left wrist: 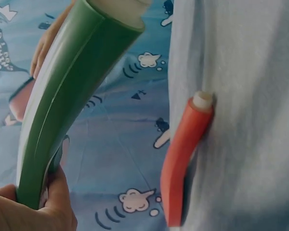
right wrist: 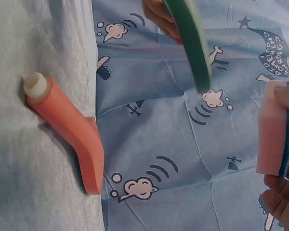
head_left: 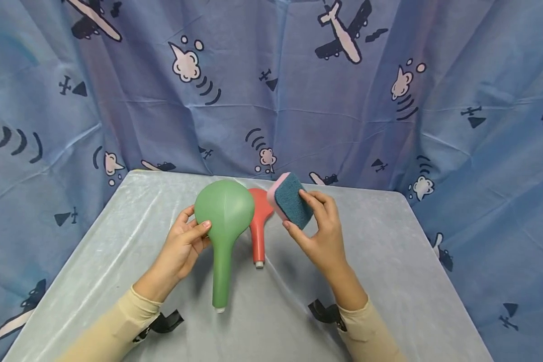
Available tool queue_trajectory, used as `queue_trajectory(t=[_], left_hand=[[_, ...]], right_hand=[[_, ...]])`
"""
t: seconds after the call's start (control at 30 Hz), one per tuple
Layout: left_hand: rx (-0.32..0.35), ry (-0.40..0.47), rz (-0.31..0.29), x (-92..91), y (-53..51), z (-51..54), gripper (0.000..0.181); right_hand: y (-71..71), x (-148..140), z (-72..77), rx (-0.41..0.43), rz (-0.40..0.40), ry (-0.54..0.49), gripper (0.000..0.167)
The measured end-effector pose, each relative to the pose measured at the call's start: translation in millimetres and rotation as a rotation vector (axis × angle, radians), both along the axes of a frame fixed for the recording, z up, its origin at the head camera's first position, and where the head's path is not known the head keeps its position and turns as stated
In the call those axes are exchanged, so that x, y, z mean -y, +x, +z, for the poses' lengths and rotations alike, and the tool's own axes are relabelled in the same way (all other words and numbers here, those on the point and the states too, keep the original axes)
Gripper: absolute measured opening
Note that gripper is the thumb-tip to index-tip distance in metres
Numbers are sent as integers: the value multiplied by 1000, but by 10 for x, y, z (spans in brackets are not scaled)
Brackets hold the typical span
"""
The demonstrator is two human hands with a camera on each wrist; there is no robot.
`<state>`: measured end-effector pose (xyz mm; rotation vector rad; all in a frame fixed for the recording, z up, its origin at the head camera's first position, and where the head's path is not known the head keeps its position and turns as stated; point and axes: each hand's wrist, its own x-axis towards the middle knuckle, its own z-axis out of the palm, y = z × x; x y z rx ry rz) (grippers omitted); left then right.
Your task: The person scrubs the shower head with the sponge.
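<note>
A green shower head (head_left: 224, 216) is gripped at the side of its round head by my left hand (head_left: 181, 246), its handle hanging down toward me. My right hand (head_left: 321, 236) pinches a sponge (head_left: 294, 201) by its edges, the teal scouring side facing me and the pink foam behind. In the right wrist view the sponge (right wrist: 272, 130) shows its pink side, with fingers at both ends. Between the hands, a red shower head (head_left: 259, 226) lies on the table, partly hidden behind the green one. Its handle (left wrist: 185, 149) with a white end shows in the left wrist view.
A pale cloth covers the table (head_left: 380, 281). Behind it and at both sides hangs a blue curtain (head_left: 235, 75) printed with airplanes and clouds. Black straps (head_left: 165, 322) sit at both wrists over cream sleeves.
</note>
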<state>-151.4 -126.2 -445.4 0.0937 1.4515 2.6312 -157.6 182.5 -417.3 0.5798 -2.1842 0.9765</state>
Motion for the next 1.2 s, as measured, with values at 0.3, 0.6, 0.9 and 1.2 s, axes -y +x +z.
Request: queue_trajectory(t=[0.3,0.6,0.9,1.2], left_hand=[[62,-26,49,191,-111,-52,45],[145,-48,80,347,-319,-117,53],[198,-102,82,438,-584,-231,68],[260,-133,58,547,-867,-389,69]], right_hand=[[-27,-11,2,-1,0,-15,74],[-60,-27,-37,-7,-30,-20,73],[-75,-36,-35,-2,-61,-23,73],[-92,-34,-56,2,-57,-27,73]])
